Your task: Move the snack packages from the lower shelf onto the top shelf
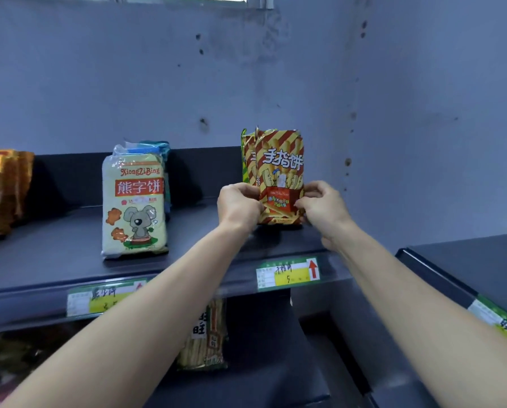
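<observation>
**Striped snack package [280, 175] being stood up top**

It is being pinched at its lower corners on the top shelf [55, 254]: left hand [239, 206] at 9 o'clock, right hand [323, 207] at 3, equally near. Its long axis is being held vertical. A second striped pack [250, 159] is being seen just behind, making two; one stick-snack pack [205, 337] below, at 6 o'clock.

On the top shelf [55, 254], the finger-biscuit packs [280, 160] stand upright, 1 behind another, near the right end. The bear-biscuit packs [134, 201] stand left of them, nearer the front edge. A further stack [2, 187] sits at the left edge. Beneath, 1 stick-snack pack [205, 334] stands on the lower shelf [261, 378].
</observation>
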